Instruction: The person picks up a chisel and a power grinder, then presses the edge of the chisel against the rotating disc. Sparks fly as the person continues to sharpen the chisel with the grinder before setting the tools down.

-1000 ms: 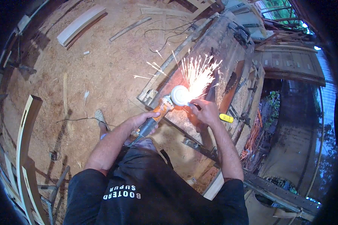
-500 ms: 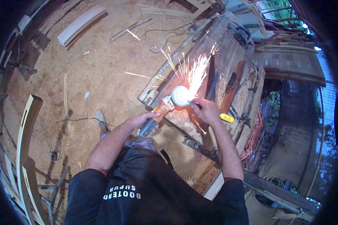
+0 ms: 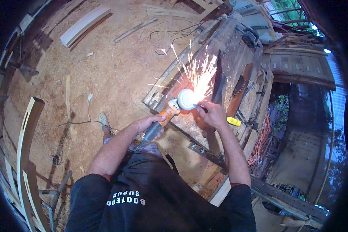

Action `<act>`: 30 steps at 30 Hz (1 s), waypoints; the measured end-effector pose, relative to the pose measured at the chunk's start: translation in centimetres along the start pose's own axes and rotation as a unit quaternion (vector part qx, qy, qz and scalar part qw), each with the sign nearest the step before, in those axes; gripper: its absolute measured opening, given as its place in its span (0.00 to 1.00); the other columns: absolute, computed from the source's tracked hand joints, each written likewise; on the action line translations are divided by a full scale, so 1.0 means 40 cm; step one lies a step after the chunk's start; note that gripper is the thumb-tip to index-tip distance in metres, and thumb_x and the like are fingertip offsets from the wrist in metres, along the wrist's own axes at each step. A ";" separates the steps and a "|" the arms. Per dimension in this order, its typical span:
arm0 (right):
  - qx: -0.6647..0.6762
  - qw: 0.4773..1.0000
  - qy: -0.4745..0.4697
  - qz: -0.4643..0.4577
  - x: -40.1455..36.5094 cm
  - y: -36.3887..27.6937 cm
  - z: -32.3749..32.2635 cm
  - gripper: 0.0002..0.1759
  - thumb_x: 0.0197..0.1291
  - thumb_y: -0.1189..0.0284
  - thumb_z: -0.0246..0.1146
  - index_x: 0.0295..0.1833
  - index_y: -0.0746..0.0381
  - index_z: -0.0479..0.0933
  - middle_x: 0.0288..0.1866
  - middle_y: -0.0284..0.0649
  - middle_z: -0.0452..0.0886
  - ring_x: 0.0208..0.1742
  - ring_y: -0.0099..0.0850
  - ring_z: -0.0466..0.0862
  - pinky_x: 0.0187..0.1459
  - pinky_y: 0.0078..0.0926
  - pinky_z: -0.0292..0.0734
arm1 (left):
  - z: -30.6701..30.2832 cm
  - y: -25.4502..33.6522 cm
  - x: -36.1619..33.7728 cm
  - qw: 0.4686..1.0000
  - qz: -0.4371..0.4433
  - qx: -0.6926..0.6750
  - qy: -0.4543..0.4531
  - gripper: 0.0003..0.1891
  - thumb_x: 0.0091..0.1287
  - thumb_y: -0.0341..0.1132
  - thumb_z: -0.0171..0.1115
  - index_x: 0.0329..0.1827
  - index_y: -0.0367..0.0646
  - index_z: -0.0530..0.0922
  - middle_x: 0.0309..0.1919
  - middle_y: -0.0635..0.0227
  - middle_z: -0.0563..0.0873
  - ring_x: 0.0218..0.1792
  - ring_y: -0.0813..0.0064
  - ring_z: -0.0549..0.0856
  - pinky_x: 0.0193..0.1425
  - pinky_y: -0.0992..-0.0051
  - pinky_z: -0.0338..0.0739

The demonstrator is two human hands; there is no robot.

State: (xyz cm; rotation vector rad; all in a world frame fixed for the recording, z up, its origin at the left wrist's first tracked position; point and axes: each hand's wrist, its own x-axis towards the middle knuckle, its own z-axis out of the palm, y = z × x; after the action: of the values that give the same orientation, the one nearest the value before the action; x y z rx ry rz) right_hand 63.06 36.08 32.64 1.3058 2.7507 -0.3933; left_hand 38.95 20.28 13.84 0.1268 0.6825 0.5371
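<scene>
My left hand [image 3: 152,124] is wrapped round the body of an orange and dark angle grinder [image 3: 167,112]. Its round pale disc [image 3: 186,98] faces up, and bright sparks [image 3: 203,79] fly away from its right edge. In my right hand [image 3: 213,114] is what looks like a chisel, its metal tip [image 3: 196,106] touching the disc's edge. A yellow handle [image 3: 233,121] shows on the far side of that hand, in line with the tip. The fingers hide the middle of the tool, and glare washes out the contact point.
Beneath the sparks stands a work table [image 3: 236,46] with a toothed saw blade [image 3: 239,86] in its slot. Curved timber pieces [image 3: 29,127] stand at the left, and more timber [image 3: 85,25] lies on the dusty floor. A cable [image 3: 85,122] runs near my foot [image 3: 103,120].
The spark spray has changed shape and now fans out more upward. Both hands, the grinder and the chisel stay almost exactly in place.
</scene>
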 end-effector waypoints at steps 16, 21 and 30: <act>0.023 1.000 -0.004 0.001 -0.011 0.001 0.006 0.12 0.65 0.60 0.67 0.51 0.49 0.87 0.42 0.41 0.91 0.40 0.44 0.91 0.44 0.43 0.86 | 0.001 0.004 -0.002 1.000 0.003 -0.006 0.007 0.32 0.66 0.62 0.71 0.54 0.40 0.77 0.36 0.61 0.88 0.29 0.65 0.89 0.34 0.64 0.89; 0.011 1.000 0.011 -0.003 0.001 0.008 0.002 0.13 0.65 0.59 0.68 0.51 0.49 0.87 0.42 0.40 0.91 0.41 0.43 0.91 0.43 0.42 0.86 | 0.012 0.008 -0.015 1.000 0.005 0.006 0.020 0.33 0.65 0.64 0.70 0.52 0.40 0.78 0.35 0.62 0.88 0.29 0.66 0.89 0.35 0.65 0.88; 0.005 1.000 0.017 -0.005 0.018 0.020 0.006 0.12 0.65 0.58 0.69 0.51 0.48 0.87 0.41 0.39 0.91 0.40 0.42 0.91 0.42 0.42 0.87 | 0.022 0.014 -0.026 1.000 0.009 0.019 0.016 0.35 0.64 0.66 0.69 0.52 0.40 0.79 0.36 0.63 0.88 0.30 0.67 0.89 0.34 0.67 0.88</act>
State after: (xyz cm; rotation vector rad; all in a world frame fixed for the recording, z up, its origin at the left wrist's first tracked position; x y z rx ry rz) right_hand 63.21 37.02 32.11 1.3143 2.7860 -0.3891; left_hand 38.58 20.27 15.29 0.1611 0.7246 0.5453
